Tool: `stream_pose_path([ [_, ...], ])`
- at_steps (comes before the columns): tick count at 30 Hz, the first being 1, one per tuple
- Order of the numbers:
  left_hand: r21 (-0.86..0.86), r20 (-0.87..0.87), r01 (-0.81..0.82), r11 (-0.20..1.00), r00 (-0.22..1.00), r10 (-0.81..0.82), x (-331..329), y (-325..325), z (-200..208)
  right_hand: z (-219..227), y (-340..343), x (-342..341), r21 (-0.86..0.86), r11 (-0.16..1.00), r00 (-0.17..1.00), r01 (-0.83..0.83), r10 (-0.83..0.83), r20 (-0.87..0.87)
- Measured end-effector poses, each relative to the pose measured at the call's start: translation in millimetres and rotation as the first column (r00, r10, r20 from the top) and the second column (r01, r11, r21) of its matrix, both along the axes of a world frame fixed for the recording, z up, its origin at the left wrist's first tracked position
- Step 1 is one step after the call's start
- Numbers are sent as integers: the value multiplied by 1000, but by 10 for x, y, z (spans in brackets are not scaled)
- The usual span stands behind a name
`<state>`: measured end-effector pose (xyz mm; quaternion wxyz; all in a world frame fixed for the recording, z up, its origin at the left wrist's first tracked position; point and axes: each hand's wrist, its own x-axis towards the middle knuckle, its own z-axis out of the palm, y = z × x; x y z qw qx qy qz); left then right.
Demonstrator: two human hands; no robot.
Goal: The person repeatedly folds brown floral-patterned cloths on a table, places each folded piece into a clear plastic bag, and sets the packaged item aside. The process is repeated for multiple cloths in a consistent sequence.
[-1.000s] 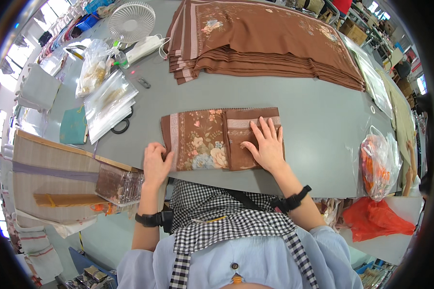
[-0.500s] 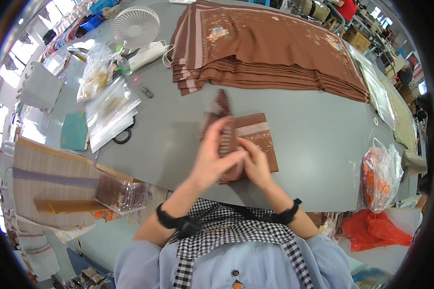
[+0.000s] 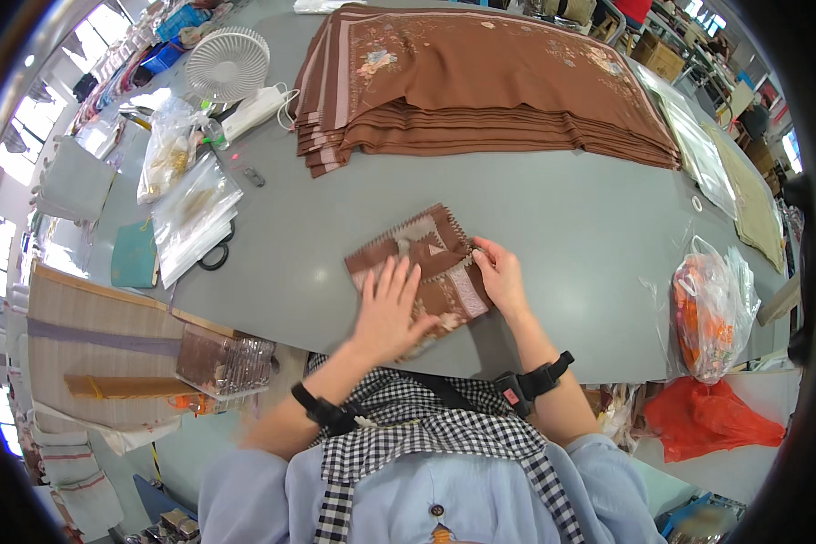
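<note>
The step in hand looks like the folding of a small brown cloth with floral print and pale border stripes [image 3: 426, 272], which lies on the grey desk [image 3: 562, 227] close to its near edge, a little left of the middle. The cloth is already folded into a small packet, with one corner pointing toward the far edge.

The left hand [image 3: 388, 308] lies flat on the near half of the cloth, fingers spread wide and straight. It presses the cloth down and grips nothing. The right hand [image 3: 500, 276] is at the right side of the cloth. Its fingers are bent, and the fingertips pinch or push the edge of the fold there; I cannot tell whether it really holds the edge or only touches it. Both wrists carry a dark band.

In my judgement the fold is nearly made, and the next move asks for smoothing the packet flat while the edges stay in line.

A big stack of brown cloths of the same kind [image 3: 480, 82] lies at the far edge of the desk. Clear plastic bags [image 3: 190, 204] and a white round fan [image 3: 227, 63] are toward the far left corner, an orange filled plastic bag [image 3: 712, 308] at the right edge
</note>
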<state>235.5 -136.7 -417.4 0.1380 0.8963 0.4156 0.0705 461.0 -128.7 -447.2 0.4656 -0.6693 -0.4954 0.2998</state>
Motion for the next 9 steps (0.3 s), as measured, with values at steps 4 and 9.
stream_pose_path([
  [4, -12, 233, 31, 999, 972, -27, -54, -304, 31, 186, -135, 49, 31, 998, 979, -54, 47, 199],
  [9, 229, 108, 248, 941, 955, -277, -26, 375, 218, 557, -409, -47, 420, 886, 820, -198, -85, 566],
])
